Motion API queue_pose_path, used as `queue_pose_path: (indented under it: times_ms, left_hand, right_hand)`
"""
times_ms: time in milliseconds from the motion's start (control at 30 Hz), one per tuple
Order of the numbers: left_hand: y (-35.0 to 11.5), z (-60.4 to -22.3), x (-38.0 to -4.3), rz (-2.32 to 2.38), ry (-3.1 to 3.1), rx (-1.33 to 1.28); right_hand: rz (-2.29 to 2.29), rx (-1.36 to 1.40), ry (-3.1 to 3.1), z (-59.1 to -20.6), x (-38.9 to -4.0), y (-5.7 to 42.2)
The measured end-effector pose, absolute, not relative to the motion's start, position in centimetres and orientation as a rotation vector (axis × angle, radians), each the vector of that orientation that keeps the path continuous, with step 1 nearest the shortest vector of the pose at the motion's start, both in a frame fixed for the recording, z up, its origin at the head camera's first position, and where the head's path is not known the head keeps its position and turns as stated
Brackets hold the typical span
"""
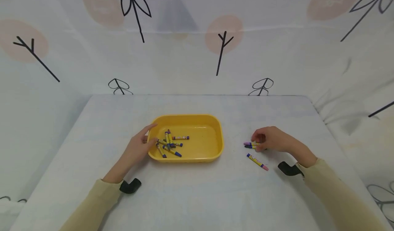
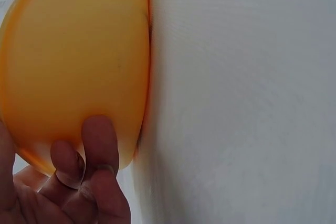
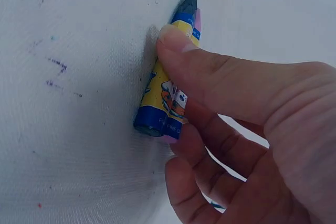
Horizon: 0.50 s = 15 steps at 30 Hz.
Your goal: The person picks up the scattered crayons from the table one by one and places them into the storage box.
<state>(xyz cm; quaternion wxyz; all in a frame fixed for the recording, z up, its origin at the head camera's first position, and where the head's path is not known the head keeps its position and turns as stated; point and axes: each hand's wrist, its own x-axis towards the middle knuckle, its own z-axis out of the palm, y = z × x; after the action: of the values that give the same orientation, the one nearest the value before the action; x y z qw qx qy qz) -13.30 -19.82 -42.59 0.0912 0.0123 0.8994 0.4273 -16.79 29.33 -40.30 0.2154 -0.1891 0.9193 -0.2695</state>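
Observation:
A yellow plastic tray (image 1: 203, 145) stands on the table, with several paper-wrapped crayons (image 1: 172, 151) piled in its left half. My left hand (image 1: 140, 145) holds the tray's left end; in the left wrist view its fingertips (image 2: 100, 135) press against the outer wall. To the right of the tray, my right hand (image 1: 274, 139) pinches two crayons lying side by side, one dark (image 3: 149, 116) and one purple (image 3: 198, 19). The thumb lies across them in the right wrist view. Just below that hand on the table is a pink crayon (image 1: 257, 162).
A white cloth covers the table (image 1: 197, 196), and a patterned cloth wall (image 1: 184, 60) rises behind its far edge. Small coloured marks (image 3: 58, 65) dot the cloth near the right hand. Each wrist wears a black mount (image 1: 130, 186).

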Motion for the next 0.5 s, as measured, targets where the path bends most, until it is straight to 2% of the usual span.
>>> queue_pose_path:
  times_ms: [500]
  left_hand:
    - [-19.76, -42.64, -13.23, 1.255, 2.688, 0.051]
  right_hand:
    - [-0.76, -0.5, 2.588, -40.41, -16.38, 29.64]
